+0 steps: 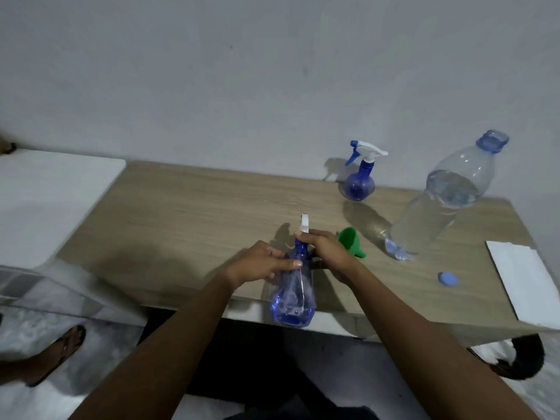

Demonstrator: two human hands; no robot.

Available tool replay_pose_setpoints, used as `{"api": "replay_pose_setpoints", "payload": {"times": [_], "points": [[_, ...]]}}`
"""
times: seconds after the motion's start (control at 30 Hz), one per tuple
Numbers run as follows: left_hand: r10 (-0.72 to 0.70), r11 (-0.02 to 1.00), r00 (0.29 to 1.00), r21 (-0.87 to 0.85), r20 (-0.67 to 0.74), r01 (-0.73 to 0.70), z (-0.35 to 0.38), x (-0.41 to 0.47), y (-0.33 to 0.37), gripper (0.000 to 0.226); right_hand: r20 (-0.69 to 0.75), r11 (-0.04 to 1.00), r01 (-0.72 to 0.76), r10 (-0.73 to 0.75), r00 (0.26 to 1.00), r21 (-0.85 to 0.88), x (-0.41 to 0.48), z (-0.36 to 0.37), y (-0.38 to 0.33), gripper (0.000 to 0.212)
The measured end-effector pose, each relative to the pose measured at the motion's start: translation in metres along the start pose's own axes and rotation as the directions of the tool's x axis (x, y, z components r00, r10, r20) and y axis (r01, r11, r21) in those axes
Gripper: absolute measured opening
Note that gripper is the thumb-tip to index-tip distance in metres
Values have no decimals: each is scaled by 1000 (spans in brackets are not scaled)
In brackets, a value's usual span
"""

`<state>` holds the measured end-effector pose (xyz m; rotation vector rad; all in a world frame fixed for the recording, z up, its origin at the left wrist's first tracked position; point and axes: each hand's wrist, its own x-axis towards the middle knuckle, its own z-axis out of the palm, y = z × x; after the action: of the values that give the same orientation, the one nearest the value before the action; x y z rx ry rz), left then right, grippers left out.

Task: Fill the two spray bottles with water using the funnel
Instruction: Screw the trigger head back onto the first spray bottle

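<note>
Most likely a plain room in a home: bare grey wall (212, 71) across the upper frame, wood-grain table (181, 213) against it, sandalled foot (57, 353) on pale floor (18, 328) at lower left

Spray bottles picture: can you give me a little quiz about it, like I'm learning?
1. True or false: the green funnel sits in a bottle's neck.
2. Where is the blue cap? A: on the water bottle. B: on the table. C: in a hand.
3. How many hands hold the near spray bottle?
Key: 1 false, it lies on the table. 2 B. 3 two: left hand on the body, right hand at the neck.
</note>
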<state>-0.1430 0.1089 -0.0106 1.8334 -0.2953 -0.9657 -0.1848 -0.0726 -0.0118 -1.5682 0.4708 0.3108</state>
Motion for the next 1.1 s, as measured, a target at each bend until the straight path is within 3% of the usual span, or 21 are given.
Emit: {"api": "replay_pose_setpoints", "payload": {"times": [0.27,0.7,0.83,1.0,1.1], "points": [[9,1000,997,27,76,-11,-12,7,-10,32,-59,1000,3,-3,998,-8,-1,10,13,43],[31,997,996,68,82,-37,-18,1,-8,34,-93,999,27,-29,995,-18,-6,15,8,40],[56,997,995,55,86,-61,-20,-1,-2,34,-166,996,83,-77,983,31,-5,12,-1,38],[58,996,992,-78,116,-50,-33,11,11,27,-187,968,232,-211,959,98,4,2,-30,16],[128,986,984,-122,126,-113,-39,27,25,35,-207,944,312,-287,935,102,13,-5,-54,27]]}}
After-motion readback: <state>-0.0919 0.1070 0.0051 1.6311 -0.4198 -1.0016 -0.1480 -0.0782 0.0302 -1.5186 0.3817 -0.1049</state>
